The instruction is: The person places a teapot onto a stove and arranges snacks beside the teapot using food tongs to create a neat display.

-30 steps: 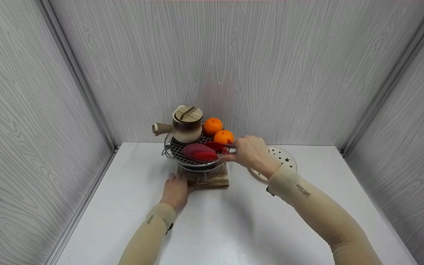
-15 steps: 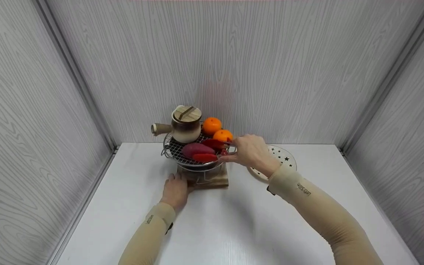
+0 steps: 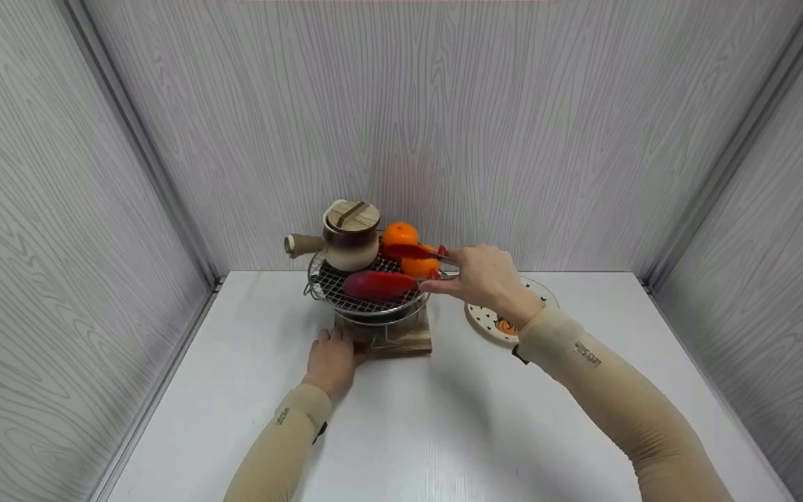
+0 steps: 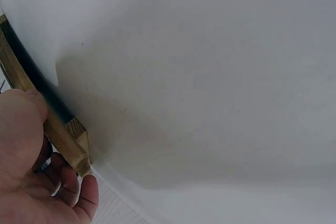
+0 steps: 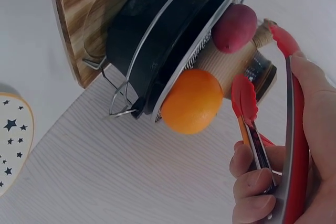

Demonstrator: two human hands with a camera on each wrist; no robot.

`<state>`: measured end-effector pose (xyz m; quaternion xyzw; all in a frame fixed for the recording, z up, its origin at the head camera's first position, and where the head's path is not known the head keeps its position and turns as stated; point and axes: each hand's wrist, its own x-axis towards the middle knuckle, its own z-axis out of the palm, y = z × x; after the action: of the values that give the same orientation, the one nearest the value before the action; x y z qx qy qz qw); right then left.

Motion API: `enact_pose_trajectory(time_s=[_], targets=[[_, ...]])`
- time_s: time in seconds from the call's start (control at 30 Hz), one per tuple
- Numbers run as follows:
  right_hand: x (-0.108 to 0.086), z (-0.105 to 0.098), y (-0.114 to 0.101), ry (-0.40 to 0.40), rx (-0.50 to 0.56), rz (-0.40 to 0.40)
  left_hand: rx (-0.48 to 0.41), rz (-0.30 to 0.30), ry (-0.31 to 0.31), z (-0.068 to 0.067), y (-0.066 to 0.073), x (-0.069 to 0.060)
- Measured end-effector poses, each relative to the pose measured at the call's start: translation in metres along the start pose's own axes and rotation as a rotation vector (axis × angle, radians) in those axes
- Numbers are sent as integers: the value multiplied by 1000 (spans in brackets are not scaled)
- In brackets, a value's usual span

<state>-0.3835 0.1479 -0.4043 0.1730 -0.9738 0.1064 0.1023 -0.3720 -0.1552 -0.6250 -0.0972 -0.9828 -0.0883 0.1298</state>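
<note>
My right hand (image 3: 488, 279) grips red-tipped tongs (image 5: 296, 145); their two tips stand apart above the grill. In the head view one tip overlaps a purple sweet potato (image 3: 357, 284), but the right wrist view shows the tips away from it. The sweet potato lies on the round wire grill rack (image 3: 335, 296), near two oranges (image 3: 399, 233); a tong tip partly covers the nearer orange (image 5: 192, 100). At the table, my left hand (image 3: 332, 361) holds the left corner of the wooden board (image 4: 65, 145) under the stove, its thumb and fingers around the edge.
A brown-and-cream clay pot (image 3: 350, 251) with a wooden lid stands at the rack's back left, handle pointing left. Below the rack sits a black stove bowl (image 5: 147, 30) in a wire frame. To the right lies a star-patterned plate (image 3: 485, 317). Grey panels surround the white table.
My right hand has lifted with the tongs, up and slightly right, and the tips have moved off the sweet potato. More of the plate shows. My left hand has stayed at the board.
</note>
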Motion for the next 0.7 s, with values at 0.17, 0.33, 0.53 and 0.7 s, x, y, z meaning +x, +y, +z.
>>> enact_pose_trajectory(time_s=[0.17,0.33,0.53,0.7], targets=[[1,-8,8,18,6,33,9,-5,9,3,-1,1],[1,-15,17,41,48,39,6,-6,9,6,-3,2],[0,-24,27,54,90,54,17,7,-2,6,-3,3],[-3,-28,35,57,108,87,29,29,33,7,-4,3]])
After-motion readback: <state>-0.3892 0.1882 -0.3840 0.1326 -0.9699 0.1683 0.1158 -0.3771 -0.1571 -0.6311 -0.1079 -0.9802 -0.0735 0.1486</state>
